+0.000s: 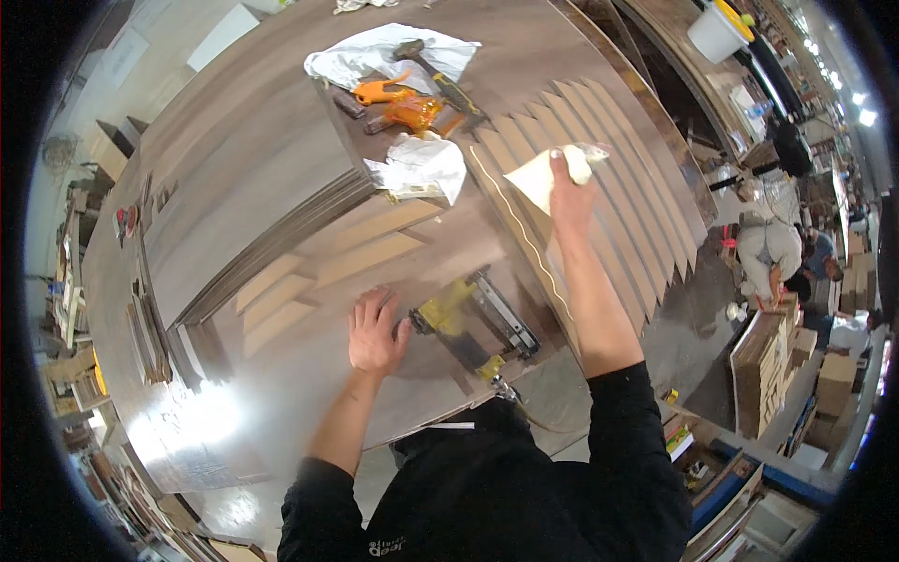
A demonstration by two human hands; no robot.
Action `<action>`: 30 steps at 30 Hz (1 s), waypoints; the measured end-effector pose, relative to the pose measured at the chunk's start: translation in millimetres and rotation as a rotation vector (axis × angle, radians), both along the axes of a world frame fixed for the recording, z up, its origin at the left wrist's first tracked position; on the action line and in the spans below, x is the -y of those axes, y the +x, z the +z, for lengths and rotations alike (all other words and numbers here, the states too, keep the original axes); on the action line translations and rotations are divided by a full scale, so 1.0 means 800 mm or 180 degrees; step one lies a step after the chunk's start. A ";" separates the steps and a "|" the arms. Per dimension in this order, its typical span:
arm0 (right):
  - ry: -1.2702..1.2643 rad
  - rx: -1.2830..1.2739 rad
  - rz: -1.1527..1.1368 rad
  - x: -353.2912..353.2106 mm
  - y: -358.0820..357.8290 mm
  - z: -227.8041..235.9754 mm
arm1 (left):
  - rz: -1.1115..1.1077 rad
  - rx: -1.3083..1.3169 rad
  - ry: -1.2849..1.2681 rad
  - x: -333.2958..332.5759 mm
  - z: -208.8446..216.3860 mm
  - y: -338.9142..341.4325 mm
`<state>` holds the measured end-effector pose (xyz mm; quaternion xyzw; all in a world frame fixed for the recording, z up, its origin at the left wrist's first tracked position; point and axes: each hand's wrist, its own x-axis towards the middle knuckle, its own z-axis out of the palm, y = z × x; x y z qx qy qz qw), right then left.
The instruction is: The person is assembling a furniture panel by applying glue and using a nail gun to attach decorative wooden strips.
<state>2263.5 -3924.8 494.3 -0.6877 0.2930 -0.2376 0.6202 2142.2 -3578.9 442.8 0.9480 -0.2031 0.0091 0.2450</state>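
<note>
My right hand (573,199) is wrapped round a squeeze bag of cream-coloured glue (532,180), held over the right part of the work table. A thin wavy bead of glue (521,228) runs along a brown board beneath it. Mitred brown strips (646,220) lie side by side to the right, partly under my forearm. My left hand (376,332) rests on the table with its fingers spread, holding nothing. Just right of it lies a yellow and black nail gun (459,314) with an air hose (548,426) attached. Short angled strips (370,258) lie beyond my left hand.
A stack of grey-brown panels (253,187) takes up the table's left side. Farther back are a hammer (438,80), an orange bottle (412,112), a white plastic sheet (375,54) and a crumpled white cloth (421,167). Another person (770,248) works at the right, near stacked boards (763,361).
</note>
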 end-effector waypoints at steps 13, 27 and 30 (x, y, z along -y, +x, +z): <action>-0.1606 -0.0272 0.0341 -0.008 0.076 -0.041 | -0.0016 0.0087 -0.0055 -0.001 -0.004 0.006; -0.1061 -0.0244 -0.0406 0.011 0.131 -0.043 | -0.0074 0.0050 0.0042 0.001 -0.003 0.008; -0.1364 -0.0319 -0.0383 0.018 0.129 -0.053 | -0.0074 0.0063 0.0025 0.002 -0.003 0.009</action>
